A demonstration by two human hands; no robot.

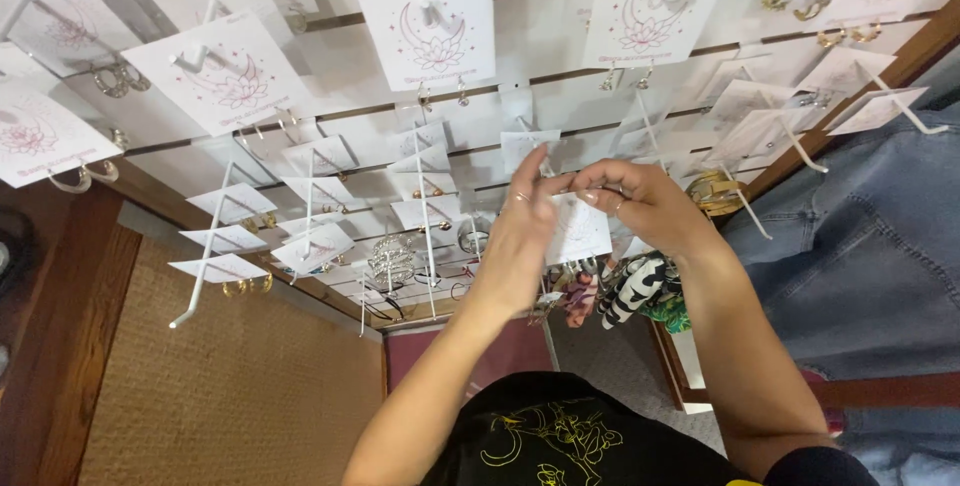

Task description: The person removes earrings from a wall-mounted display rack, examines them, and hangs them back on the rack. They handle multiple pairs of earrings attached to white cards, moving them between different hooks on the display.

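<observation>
White slatwall panelling (330, 86) fills most of the frame, its grooves carrying long white peg hooks (205, 246) hung with square white earring cards. Each card bears a pink crescent-and-lotus drawing, and small gold or silver hoops dangle from the lower edges. Two large cards sit near the top centre (428, 31) and top right of centre (655, 11); others fan out at the upper left and right edge. Lower, in the middle of the frame, shorter rows of cards stack along the hooks, with a cluster of silver bangles (392, 258) beneath them.

Both bare hands meet just right of the centre. The left hand (522, 236) is raised with its fingers stretched upward, a ring on one finger, its palm side against a white earring card (580, 231) that shows between the two hands. The right hand (640, 201) curls in from the right, thumb and forefinger pinched narrowly at the card's upper edge, a ring showing on one finger. The card is tilted and sits in front of the hooks; whether it hangs on one cannot be told.

Below the hands lie a black-and-white striped fabric piece (635, 291) and other coloured fabric items. Woven tan flooring (230, 396) fills the lower left, and blue denim (860, 246) hangs at the right edge.
</observation>
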